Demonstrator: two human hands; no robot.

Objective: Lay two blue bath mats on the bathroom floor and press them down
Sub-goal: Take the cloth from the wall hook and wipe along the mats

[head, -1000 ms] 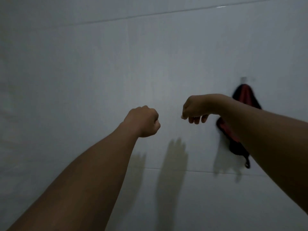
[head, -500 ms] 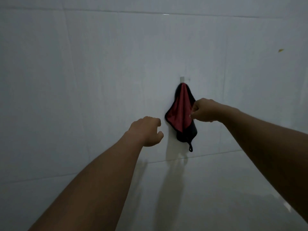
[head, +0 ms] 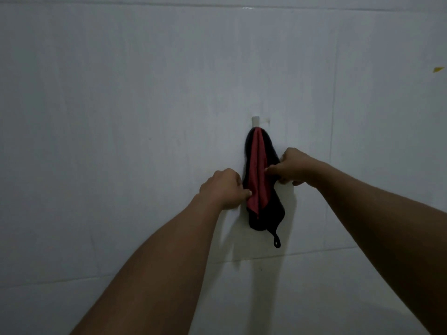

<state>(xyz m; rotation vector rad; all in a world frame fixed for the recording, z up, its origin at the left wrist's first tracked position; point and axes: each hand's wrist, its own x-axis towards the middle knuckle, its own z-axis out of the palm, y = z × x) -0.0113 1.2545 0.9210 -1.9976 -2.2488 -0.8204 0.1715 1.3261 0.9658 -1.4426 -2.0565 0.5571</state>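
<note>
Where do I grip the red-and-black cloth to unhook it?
Near its top, just under the white hook, from the front: the cloth hangs bunched narrow from that one point, so an upward lift should free it. The left hand and right hand grip lower.

White tiled wall (head: pixel 121 117), small white hook (head: pixel 256 120) stuck on it, red-and-black cloth (head: pixel 258 177) hanging from the hook

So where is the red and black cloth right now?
Head view, centre right: the cloth hangs from a wall hook, between the left hand and right hand.
</note>
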